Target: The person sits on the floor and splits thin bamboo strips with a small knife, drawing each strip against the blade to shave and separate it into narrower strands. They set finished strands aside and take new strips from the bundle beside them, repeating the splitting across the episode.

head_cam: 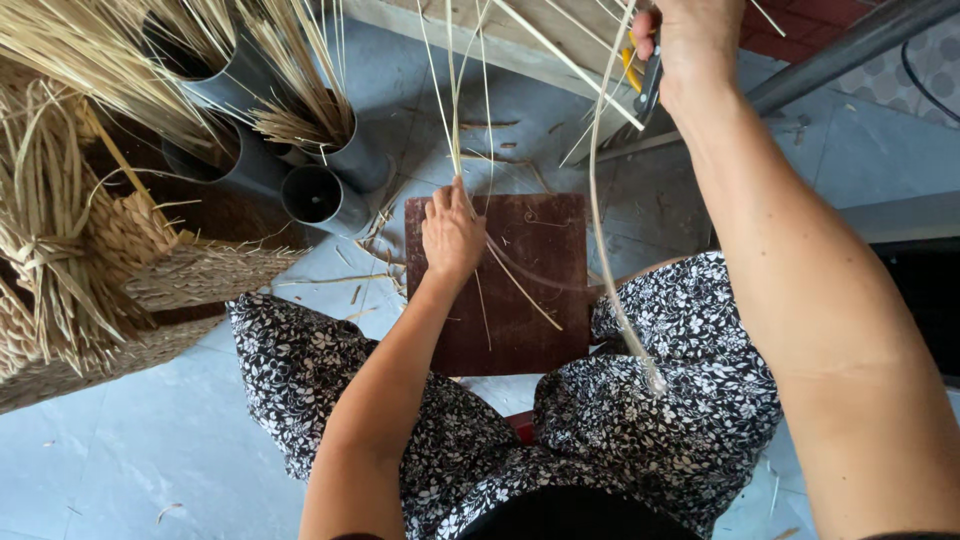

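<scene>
Between the knees, on the floor, a dark wooden board (pixel 510 290) serves as work surface; the left hand (pixel 452 232) pinches pale reed strips (pixel 455 110) upright, its grip closed. Farther off, the right hand (pixel 690 40) clasps a yellow-handled tool (pixel 645 75) beside grey tubes (pixel 320 195) storing reeds.

Two hands, left (pixel 452 232) and right (pixel 690 45), one dark wooden board (pixel 520 300), perhaps four grey tubes (pixel 322 196) of straw, one woven basket (pixel 150 290), one tool (pixel 648 85).
</scene>
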### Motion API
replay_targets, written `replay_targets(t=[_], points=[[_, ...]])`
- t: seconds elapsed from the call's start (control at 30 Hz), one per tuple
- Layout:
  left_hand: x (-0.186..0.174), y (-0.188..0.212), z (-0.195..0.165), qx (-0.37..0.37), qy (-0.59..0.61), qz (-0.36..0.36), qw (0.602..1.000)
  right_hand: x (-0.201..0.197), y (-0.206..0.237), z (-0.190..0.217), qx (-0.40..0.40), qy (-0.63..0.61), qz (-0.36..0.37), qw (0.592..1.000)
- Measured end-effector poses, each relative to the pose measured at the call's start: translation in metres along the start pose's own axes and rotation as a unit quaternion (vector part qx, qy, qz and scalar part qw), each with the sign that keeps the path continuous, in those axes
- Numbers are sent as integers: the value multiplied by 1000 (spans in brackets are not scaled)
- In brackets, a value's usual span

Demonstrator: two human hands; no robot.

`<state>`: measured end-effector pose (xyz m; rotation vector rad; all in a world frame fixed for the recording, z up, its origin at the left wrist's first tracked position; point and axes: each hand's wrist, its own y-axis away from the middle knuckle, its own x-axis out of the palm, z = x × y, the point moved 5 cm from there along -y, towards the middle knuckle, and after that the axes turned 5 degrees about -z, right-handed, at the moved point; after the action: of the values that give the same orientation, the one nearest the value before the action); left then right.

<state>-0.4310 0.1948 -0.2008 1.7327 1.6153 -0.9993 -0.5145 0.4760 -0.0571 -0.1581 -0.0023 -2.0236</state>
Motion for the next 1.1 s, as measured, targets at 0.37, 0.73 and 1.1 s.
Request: replay_targets(t=[0.37,0.73,1.1], points=[[-73,54,-57,-55,613,207,761,51,54,31,-132,-53,82,986],[-189,182,32,-132,358,177,907,51,31,19,31,-198,97,975],[-310,243,113,-174,33,-183,967,148,191,62,67,-145,345,925]])
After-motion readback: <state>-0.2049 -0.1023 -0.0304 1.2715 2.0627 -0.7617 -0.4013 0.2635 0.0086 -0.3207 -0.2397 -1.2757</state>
